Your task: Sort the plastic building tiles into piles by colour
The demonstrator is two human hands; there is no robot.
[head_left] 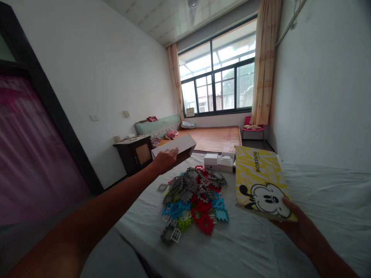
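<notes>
My left hand (165,158) reaches far out and grips the near side of an empty cardboard box (177,146) held at the far left edge of the white sheet. My right hand (300,228) holds the near corner of a yellow box lid (259,181) printed with a cartoon face, lifted a little above the bed. Between the two lies a heap of flat interlocking plastic pieces (193,197) in grey, red, blue, green and white.
A small white box (219,160) with an open lid sits beyond the heap. The bed's white sheet (319,193) spreads to the right wall. A dark cabinet (135,153) stands left of the bed; a wooden platform (214,139) and a pink chair (253,129) lie under the window.
</notes>
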